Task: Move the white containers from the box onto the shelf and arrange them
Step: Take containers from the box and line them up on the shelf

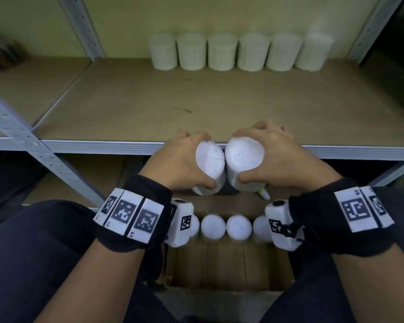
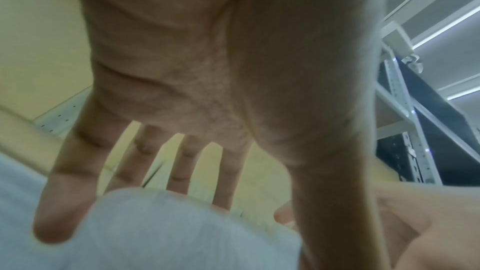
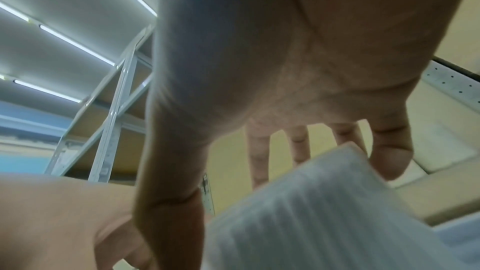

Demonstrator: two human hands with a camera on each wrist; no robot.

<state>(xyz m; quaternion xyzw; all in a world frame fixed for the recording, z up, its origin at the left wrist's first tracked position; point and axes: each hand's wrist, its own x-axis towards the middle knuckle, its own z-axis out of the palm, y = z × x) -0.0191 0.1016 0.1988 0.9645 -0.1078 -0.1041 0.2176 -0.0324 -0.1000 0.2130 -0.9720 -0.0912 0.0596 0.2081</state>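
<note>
My left hand (image 1: pixel 184 159) grips a white cylindrical container (image 1: pixel 210 157) from above, thumb on its near side. My right hand (image 1: pixel 273 155) grips a second white container (image 1: pixel 244 155) the same way. The two containers touch side by side, held in the air just in front of the shelf's front edge (image 1: pixel 103 145). Several more white containers (image 1: pixel 226 226) stand in a row inside the cardboard box (image 1: pixel 222 264) below my wrists. A row of several white containers (image 1: pixel 239 52) stands at the back of the shelf board. The wrist views show each container close up, the left one (image 2: pixel 182 233) and the ribbed right one (image 3: pixel 324 213).
The brown shelf board (image 1: pixel 196 101) lies between the back row and the front edge. Grey perforated uprights (image 1: pixel 84 26) and a diagonal brace (image 1: pixel 33 145) frame the shelf. A small white tube with a green tip (image 1: pixel 264 193) lies beneath the held containers. My dark-trousered knees flank the box.
</note>
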